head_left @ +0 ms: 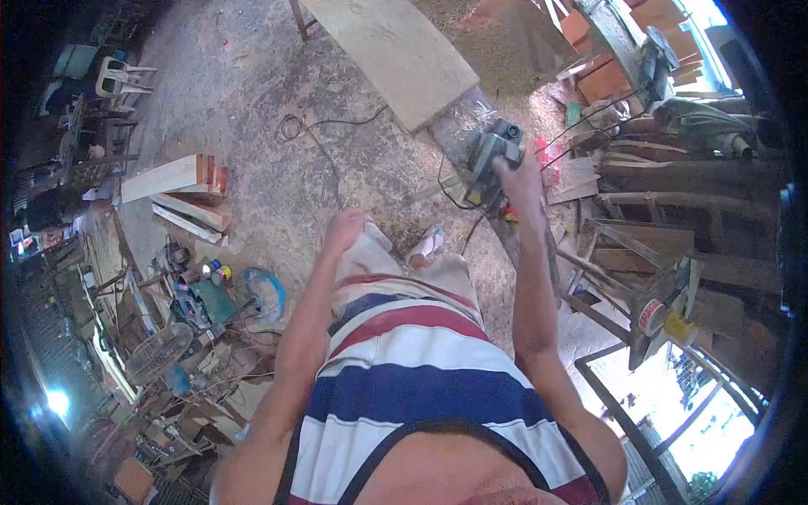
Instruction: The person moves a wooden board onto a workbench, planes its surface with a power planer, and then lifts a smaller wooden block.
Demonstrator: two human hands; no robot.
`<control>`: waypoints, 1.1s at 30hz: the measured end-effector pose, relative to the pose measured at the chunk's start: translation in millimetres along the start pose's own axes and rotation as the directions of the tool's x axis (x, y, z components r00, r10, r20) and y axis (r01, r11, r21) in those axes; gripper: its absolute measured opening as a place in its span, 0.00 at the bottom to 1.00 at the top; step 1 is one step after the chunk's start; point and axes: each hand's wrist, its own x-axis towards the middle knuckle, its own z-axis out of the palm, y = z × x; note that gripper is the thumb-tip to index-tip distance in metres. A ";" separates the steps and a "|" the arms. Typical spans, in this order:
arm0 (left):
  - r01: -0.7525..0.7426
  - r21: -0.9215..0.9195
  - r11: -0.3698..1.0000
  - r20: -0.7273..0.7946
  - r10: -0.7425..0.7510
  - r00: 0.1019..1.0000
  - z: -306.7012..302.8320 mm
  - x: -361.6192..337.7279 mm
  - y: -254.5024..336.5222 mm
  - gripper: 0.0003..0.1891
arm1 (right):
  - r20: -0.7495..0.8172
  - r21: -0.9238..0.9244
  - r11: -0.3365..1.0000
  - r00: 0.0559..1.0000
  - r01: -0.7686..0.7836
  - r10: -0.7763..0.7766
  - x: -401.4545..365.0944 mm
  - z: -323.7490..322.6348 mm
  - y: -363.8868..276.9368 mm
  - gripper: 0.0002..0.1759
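Judging by strewn shavings (252, 109), planing was partly done; the planer (488, 154) was clasped in the right hand (518, 181), off the plank (396, 50); grip of the left hand (346, 225) went unseen.

Daylit, fisheye-warped, glare bottom right

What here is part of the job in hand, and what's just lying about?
In hand:
right hand
electric planer
beam under it

Lying about:
stacked boards
white chair
floor fan
tape roll
wide plank
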 end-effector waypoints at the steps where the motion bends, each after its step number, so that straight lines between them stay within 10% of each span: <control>1: -0.001 0.121 0.993 0.119 -0.014 0.993 20.8 13.0 25.9 0.25 | 0.033 0.103 0.993 0.998 -0.051 0.048 -16.5 -3.7 -0.4 0.36; 4: -0.083 0.287 0.954 0.228 0.016 0.973 76.1 14.6 132.4 0.32 | 0.060 0.342 0.932 0.992 -0.122 0.108 -37.3 3.1 -10.3 0.45; 8: -0.460 0.308 0.833 0.214 0.410 0.887 175.6 52.1 122.4 0.31 | -0.051 0.502 0.859 0.988 -0.101 0.146 -12.4 55.0 22.6 0.48; 10: -0.422 0.331 0.844 0.431 0.262 0.863 170.9 46.5 151.0 0.24 | 0.109 0.796 0.558 0.962 -0.236 0.252 -3.0 48.1 -2.9 0.47; 17: -0.517 0.404 0.755 0.592 0.214 0.777 66.7 13.8 162.5 0.17 | -0.003 0.534 0.825 0.976 -0.183 0.218 7.9 52.0 13.8 0.37; 19: -0.491 0.461 0.739 0.555 0.192 0.810 37.0 18.5 87.5 0.16 | -0.045 0.452 0.889 0.993 -0.074 0.106 -20.3 33.7 -11.8 0.34; 20: -0.415 0.419 0.808 0.273 0.323 0.906 45.2 23.8 8.5 0.15 | -0.004 0.438 0.897 0.998 -0.053 0.061 -30.9 25.3 -21.0 0.33; 22: -0.374 0.560 0.739 0.503 0.055 0.863 -45.7 -0.9 -4.6 0.13 | 0.078 0.412 0.911 0.997 -0.009 -0.025 -47.6 10.7 -40.0 0.30; 24: -0.271 0.705 0.655 0.246 0.131 0.960 -80.8 -42.3 -87.9 0.15 | 0.184 0.338 0.941 0.979 0.024 -0.091 -63.3 -6.9 -79.5 0.30; 27: 0.086 0.752 0.653 0.124 -0.268 0.955 -140.9 -100.8 -41.6 0.14 | 0.271 0.365 0.929 0.947 0.065 -0.172 -59.9 11.8 -88.8 0.30; 30: 0.294 0.582 0.758 -0.088 -0.300 0.950 -126.6 -134.5 -71.5 0.14 | 0.372 0.340 0.940 0.914 0.030 -0.164 -39.5 32.1 -103.1 0.29; 33: 0.191 0.618 0.763 -0.226 -0.061 0.972 -81.6 -153.0 -106.5 0.18 | 0.329 0.348 0.931 0.915 0.114 -0.235 -16.8 51.0 -105.5 0.28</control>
